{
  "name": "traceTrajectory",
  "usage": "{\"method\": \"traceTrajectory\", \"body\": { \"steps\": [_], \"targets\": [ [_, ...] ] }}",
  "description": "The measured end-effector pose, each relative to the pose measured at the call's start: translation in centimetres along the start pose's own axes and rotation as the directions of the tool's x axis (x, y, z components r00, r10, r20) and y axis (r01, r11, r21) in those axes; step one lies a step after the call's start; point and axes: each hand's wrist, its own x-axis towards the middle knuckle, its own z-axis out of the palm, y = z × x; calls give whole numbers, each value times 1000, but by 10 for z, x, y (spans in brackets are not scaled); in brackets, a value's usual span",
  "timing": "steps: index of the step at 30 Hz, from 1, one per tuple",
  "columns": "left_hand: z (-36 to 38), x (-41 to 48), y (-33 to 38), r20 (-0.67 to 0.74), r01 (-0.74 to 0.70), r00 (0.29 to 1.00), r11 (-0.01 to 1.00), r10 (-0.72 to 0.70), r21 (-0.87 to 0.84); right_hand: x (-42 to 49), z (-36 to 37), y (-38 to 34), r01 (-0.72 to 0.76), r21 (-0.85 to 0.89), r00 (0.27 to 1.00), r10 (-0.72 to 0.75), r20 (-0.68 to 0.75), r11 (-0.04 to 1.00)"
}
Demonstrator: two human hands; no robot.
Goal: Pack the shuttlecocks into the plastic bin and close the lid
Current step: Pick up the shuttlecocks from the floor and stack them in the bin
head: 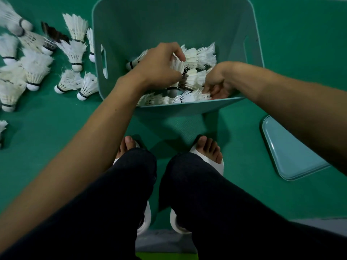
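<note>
1. Loose shuttlecocks (35,72): a scatter on the floor (56,128), just outside the bin's left wall. Most are white and lie on their sides. One dark shuttlecock (54,34) lies among them towards the far side. Judged to be stock waiting to be packed, kept beside the bin so the reach is short.

2. Bin (150,21): teal plastic, open-topped, standing on the floor straight ahead of the person. There is a handle slot in the left wall. Its near rim sits close to the slippers (206,160), so both arms can reach in.

3. Left hand (159,64): inside the bin, left of centre. Fingers and thumb are curled round a held shuttlecock (175,70), cork down and feathers up. Judged to be standing it upright among the others so they nest and take less room.

4. Packed shuttlecocks (199,57): a white heap on the bin's bottom, thickest along the near wall and towards the near right corner.

5. Right hand (217,85): in the near right corner of the bin, fingers bent down into the feathers. Whether it grips one or only steadies the heap cannot be told.

6. Lid (293,151): teal, flat on the floor to the right of the bin and apart from it. It is off so the mouth stays clear; closing is not yet due.
</note>
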Motion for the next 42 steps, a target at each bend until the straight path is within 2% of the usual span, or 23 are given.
{"method": "traceTrajectory", "body": {
  "steps": [2, 4, 6, 7, 8, 10, 11, 13, 16, 19, 20, 21, 22, 23, 25, 28, 32, 35, 39, 42],
  "targets": [
    [1, -2, 2, -3, -29, 1000, 1000, 29, -11, -6, 3, 0, 8, -151, 999, -15, -43, 989],
    [0, -5, 4, -12, -46, 999, 999, 46, -3, -15, 1, 0, 83, -311, 970, -149, -193, 947],
    [-4, -7, 6, -11, -46, 999, 999, 46, -19, -28, -5, -1, 189, -396, 849, -352, -395, 899],
    [-6, -7, 7, -5, -51, 999, 998, 51, -36, -35, -9, -1, 256, -370, 786, -415, -458, 893],
    [-7, -6, 7, 5, -63, 998, 997, 64, -54, -44, -14, -2, 356, -275, 754, -448, -480, 893],
    [-10, -4, 11, 33, -78, 996, 993, 81, -88, -62, -25, -1, 568, -30, 735, -523, -431, 822],
    [-10, 0, 13, 41, -87, 995, 991, 91, -102, -73, -28, 2, 639, 25, 717, -583, -383, 769],
    [-8, 6, 17, 48, -116, 991, 982, 125, -152, -87, -30, 9, 706, -69, 662, -691, -289, 705],
    [-1, 16, 24, 36, -165, 983, 961, 177, -221, -89, -30, 18, 664, -359, 625, -751, -214, 655],
    [12, 23, 30, 10, -150, 987, 947, 159, -286, -85, -39, 25, 592, -544, 524, -797, -301, 595],
    [18, 25, 31, 5, -160, 986, 952, 167, -259, -84, -42, 27, 540, -607, 484, -805, -342, 583],
    [24, 27, 33, 9, -184, 982, 972, 187, -150, -84, -45, 28, 473, -661, 453, -804, -385, 583],
    [33, 32, 34, 28, -223, 975, 974, 221, 49, -82, -47, 29, 397, -698, 435, -792, -428, 595],
    [41, 35, 35, 64, -269, 963, 933, 262, 238, -81, -49, 29, 327, -720, 427, -775, -465, 612],
    [58, 42, 37, 182, -344, 939, 835, 293, 430, -81, -47, 29, 232, -730, 429, -741, -516, 643],
    [73, 51, 41, 366, -452, 886, 712, 286, 537, -80, -43, 31, 193, -695, 427, -697, -576, 692],
    [80, 59, 40, 467, -533, 839, 595, 280, 602, -73, -39, 35, 212, -651, 408, -671, -619, 729],
    [77, 55, 43, 457, -515, 848, 622, 270, 589, -68, -38, 39, 222, -642, 380, -671, -636, 734],
    [62, 46, 40, 387, -513, 854, 695, 349, 504, -63, -37, 43, 255, -620, 337, -670, -662, 742],
    [46, 38, 26, 391, -480, 858, 790, 332, 381, -64, -39, 43, 282, -556, 338, -623, -706, 782]
  ]
}}
